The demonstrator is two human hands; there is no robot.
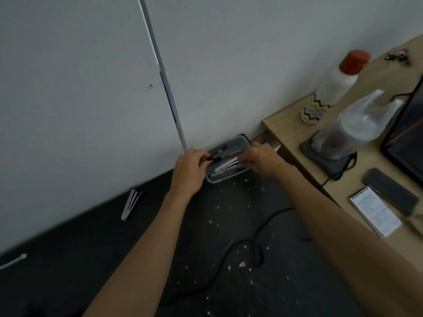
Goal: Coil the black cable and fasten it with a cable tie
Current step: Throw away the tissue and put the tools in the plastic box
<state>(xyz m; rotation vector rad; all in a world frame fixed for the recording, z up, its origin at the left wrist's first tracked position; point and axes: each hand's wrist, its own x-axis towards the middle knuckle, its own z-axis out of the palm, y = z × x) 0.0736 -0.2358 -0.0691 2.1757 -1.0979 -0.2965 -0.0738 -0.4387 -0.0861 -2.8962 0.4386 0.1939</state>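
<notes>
Dark floor (91,259): left hand (190,165) pinches a pen (216,157) above the box (229,177); right hand (263,160) fingers clamp white strips (226,165); cable (256,248) lies uncoiled.

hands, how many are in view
2: left hand at the left end of the box, pinching a black pen; right hand at the right end.

Black cable (254,248) is thin and totally uncoiled, just lying slack on the dark, speckled floor (91,259) at about 6 o'clock in the shot. One end snakes off toward 1 o'clock, there's a small kinked loop mid-run, and the rest trails off toward 7 o'clock.
</notes>
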